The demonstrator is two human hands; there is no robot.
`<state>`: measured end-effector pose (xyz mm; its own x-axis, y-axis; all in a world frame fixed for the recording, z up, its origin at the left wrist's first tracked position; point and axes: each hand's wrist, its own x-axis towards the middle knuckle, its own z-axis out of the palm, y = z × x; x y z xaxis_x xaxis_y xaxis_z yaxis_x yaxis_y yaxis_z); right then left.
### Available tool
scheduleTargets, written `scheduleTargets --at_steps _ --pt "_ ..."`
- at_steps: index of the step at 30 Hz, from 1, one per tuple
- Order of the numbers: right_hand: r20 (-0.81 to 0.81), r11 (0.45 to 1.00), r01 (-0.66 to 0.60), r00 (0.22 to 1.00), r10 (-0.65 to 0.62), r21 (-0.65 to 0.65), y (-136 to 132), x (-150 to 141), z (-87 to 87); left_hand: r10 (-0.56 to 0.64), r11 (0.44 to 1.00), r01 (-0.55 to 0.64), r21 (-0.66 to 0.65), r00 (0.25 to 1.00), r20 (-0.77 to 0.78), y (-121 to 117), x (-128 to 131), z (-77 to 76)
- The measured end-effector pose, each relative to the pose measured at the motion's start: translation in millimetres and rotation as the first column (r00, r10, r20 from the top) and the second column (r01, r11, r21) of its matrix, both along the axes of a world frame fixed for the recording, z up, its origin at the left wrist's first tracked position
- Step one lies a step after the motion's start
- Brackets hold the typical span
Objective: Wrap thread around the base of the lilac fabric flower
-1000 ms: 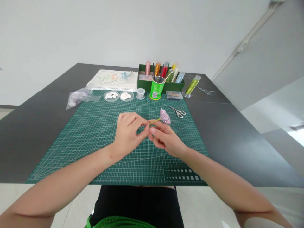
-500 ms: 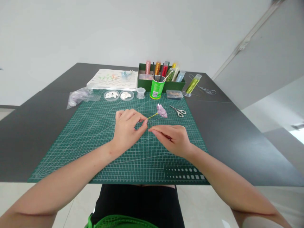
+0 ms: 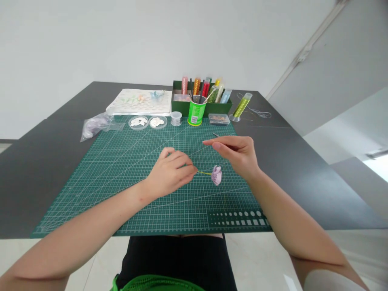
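Observation:
A pale purple artificial flower (image 3: 216, 175) on a thin yellow-green stem points right, low over the green cutting mat. My left hand (image 3: 173, 171) pinches the stem's end between thumb and fingertips. Above and to the right of the flower, my right hand (image 3: 238, 151) is closed, thumb pressed against the index finger; anything as fine as a thread in it is too small to make out. The scissors (image 3: 215, 134) lie behind my right hand, with only a blade tip showing.
The cutting mat (image 3: 121, 173) covers the table's middle. Along its far side stand two dishes (image 3: 138, 123) of white pieces, a small spool (image 3: 176, 119), a green can (image 3: 197, 113) and a clear box (image 3: 219, 119). Behind is a green box (image 3: 181, 108) of thread tubes; left, a plastic bag (image 3: 97, 124).
My right hand has moved up and right, away from my left, and now covers most of the scissors. The flower has swung down and toward me in my left hand.

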<state>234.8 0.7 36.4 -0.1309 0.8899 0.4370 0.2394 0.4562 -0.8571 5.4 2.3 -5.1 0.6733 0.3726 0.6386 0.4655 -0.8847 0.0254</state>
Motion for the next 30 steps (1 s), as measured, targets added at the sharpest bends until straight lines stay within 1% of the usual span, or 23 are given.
scheduleTargets --at_steps 2,4,6,8,11,16,21,23,26,30 --pt "-0.005 1.000 -0.003 1.000 0.002 -0.022 8.0 1.5 -5.1 -0.049 0.998 0.049 0.043 0.999 -0.005 -5.4 1.0 2.4" --pt "-0.012 0.999 -0.022 1.000 0.022 -0.050 14.8 2.2 -10.8 -0.089 0.993 0.086 0.075 0.995 0.034 -10.3 1.5 5.1" --pt "-0.020 0.996 -0.044 0.999 0.042 -0.081 20.2 2.4 -16.2 -0.103 0.990 0.096 0.100 0.993 0.066 -13.5 1.8 7.8" --pt "-0.019 0.992 -0.055 0.998 0.053 -0.111 24.0 2.3 -21.1 -0.090 0.988 0.077 0.133 0.991 0.098 -14.6 1.8 10.1" --pt "-0.015 0.987 -0.068 0.998 0.067 -0.145 27.8 1.9 -27.6 -0.039 0.985 0.012 0.173 0.987 0.158 -13.0 1.3 12.5" --pt "0.009 0.976 -0.101 0.994 0.105 -0.193 33.4 0.5 -38.0 0.040 0.978 -0.089 0.186 0.967 0.252 -6.1 -2.0 13.8" --pt "0.045 0.954 -0.198 0.976 0.213 -0.224 36.8 0.0 -45.6 0.172 0.956 -0.233 0.180 0.937 0.304 3.8 -6.9 12.6" --pt "0.092 0.940 -0.237 0.959 0.266 -0.246 35.9 0.3 -46.3 0.226 0.942 -0.293 0.164 0.914 0.337 8.9 -9.0 11.7" --pt "0.149 0.904 -0.306 0.921 0.361 -0.299 32.8 0.6 -44.9 0.265 0.940 -0.326 0.105 0.887 0.377 17.4 -12.2 9.7" --pt "0.148 0.854 -0.406 0.870 0.470 -0.327 27.1 -0.7 -40.6 0.374 0.920 -0.393 -0.016 0.862 0.342 26.4 -14.8 6.8"
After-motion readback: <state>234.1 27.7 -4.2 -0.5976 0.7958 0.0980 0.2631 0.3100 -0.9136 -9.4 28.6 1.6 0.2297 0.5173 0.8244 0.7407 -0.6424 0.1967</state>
